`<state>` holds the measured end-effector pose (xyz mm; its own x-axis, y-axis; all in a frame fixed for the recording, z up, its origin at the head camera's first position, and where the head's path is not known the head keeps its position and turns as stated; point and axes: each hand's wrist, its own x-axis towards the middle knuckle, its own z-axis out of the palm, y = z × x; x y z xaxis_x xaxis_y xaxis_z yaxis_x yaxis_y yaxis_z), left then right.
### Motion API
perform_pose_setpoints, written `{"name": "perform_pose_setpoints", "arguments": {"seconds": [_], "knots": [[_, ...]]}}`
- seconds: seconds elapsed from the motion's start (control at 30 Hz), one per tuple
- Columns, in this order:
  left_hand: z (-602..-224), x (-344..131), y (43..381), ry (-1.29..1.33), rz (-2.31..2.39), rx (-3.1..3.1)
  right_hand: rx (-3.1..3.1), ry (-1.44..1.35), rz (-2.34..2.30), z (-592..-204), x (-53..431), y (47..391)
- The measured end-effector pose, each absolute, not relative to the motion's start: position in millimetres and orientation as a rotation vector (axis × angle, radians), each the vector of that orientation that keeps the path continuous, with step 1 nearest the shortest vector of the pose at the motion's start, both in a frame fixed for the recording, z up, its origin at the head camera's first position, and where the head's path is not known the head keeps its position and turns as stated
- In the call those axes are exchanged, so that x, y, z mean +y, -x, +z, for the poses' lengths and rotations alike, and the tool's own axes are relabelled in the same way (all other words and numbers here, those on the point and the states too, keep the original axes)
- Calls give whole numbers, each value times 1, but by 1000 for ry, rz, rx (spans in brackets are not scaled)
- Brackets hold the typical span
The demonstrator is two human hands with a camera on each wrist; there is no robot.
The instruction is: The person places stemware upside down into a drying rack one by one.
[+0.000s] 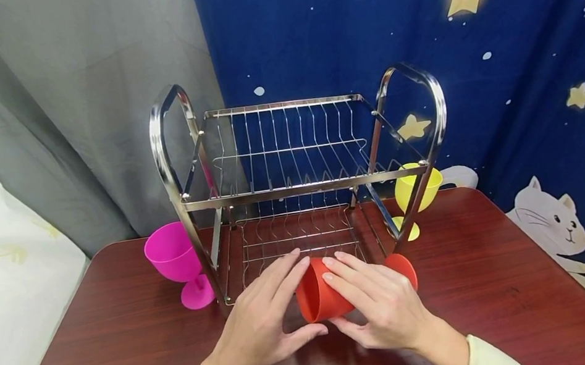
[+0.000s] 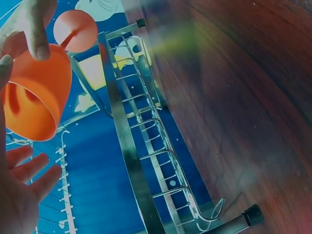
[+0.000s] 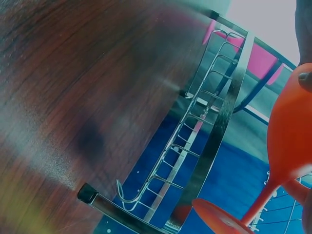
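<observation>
A red-orange plastic goblet [image 1: 320, 296] lies sideways between the two hands, its mouth toward the left and its round foot out to the right. My right hand [image 1: 385, 303] grips the bowl, fingers over the top and thumb below. Beside the rim, my left hand [image 1: 261, 318] has its fingers extended and thumb apart; in the left wrist view those fingers [image 2: 41, 180] stand off the cup. Just behind both hands is a two-tier chrome dish rack [image 1: 305, 190], with the goblet in front of its lower tier.
A magenta goblet [image 1: 172, 253] stands by the rack's left side. Behind the right legs there is a yellow goblet [image 1: 405, 191]. The dark red wooden table [image 1: 486, 280] carries everything, with grey and blue star-patterned curtains [image 1: 304, 25] at its back.
</observation>
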<state>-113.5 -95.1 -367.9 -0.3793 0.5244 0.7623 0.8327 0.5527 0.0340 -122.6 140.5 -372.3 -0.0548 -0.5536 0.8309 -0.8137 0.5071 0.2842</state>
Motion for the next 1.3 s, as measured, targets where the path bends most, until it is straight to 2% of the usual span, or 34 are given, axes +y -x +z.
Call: {"name": "perform_pose_setpoints", "arguments": {"seconds": [0.87, 1.3], "knots": [[-376, -92, 114, 1134, -703, -2109, -1764, -1198, 260, -375, 140, 121], [-379, -92, 112, 1056, -890, -2173, -1787, -1177, 304, -376, 138, 118]]}}
